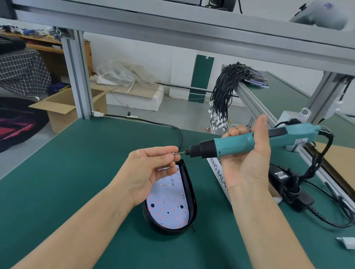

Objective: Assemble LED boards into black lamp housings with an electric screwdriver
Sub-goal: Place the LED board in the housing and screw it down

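Note:
A black lamp housing [191, 192] lies on the green mat with a white LED board [166, 202] seated inside it, dotted with red and orange LEDs. Above its far end, my left hand [149, 170] pinches a small screw [174, 153] between thumb and forefinger. The screw meets the bit tip of a teal electric screwdriver [236, 146]. My right hand [245, 158] grips the screwdriver's body, holding it nearly level and pointing left.
The screwdriver's black power supply [290, 188] and coiled cable lie at the right on the green mat [69, 189]. A white box with printed letters [218, 173] sits behind my right wrist. A bundle of black wires [226, 91] hangs over the aluminium frame. A white plug [352, 242] lies far right.

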Demonstrator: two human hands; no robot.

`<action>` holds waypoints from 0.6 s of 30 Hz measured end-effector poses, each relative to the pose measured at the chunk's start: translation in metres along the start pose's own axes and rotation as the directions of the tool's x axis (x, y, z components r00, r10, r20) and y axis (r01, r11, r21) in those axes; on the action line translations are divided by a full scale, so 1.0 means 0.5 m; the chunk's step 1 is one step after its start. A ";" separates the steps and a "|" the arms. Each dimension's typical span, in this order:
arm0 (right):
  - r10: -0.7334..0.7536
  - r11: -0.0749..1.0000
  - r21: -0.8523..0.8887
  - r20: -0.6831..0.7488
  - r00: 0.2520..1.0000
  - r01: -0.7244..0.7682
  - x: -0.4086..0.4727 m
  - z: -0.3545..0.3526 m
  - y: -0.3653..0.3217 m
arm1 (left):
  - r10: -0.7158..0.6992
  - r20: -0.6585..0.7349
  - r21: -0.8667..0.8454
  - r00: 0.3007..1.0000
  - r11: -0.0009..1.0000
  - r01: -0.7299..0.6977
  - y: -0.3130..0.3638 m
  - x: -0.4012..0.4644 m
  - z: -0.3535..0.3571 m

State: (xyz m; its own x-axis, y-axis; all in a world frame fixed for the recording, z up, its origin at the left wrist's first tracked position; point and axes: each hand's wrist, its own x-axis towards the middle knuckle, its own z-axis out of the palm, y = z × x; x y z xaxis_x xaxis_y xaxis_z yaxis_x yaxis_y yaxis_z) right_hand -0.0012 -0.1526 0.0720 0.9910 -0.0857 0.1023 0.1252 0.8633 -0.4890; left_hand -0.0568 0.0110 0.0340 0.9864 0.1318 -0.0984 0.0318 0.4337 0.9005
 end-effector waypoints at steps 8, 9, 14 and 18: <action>0.002 1.000 -0.002 -0.005 1.000 -0.002 0.000 -0.003 -0.001 | 0.009 -0.001 0.018 1.000 1.000 -0.009 -0.002 -0.002 0.000; 0.000 1.000 -0.002 -0.005 1.000 0.000 0.000 -0.003 -0.001 | 0.009 0.001 0.018 1.000 1.000 -0.009 -0.002 -0.002 0.001; 0.000 1.000 -0.020 -0.008 1.000 0.000 0.001 -0.006 0.000 | 0.005 -0.004 0.024 1.000 1.000 -0.005 -0.004 -0.001 0.002; 0.010 0.999 -0.033 -0.013 1.000 -0.010 0.003 -0.008 -0.003 | 0.028 -0.015 0.076 1.000 0.997 -0.027 -0.003 -0.002 0.002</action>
State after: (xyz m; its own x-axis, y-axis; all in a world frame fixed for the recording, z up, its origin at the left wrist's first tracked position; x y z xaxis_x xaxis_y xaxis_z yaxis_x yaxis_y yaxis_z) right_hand 0.0006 -0.1559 0.0695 0.9928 -0.0839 0.0858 0.1164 0.8472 -0.5183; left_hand -0.0579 0.0093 0.0333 0.9843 0.1572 -0.0797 0.0178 0.3611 0.9323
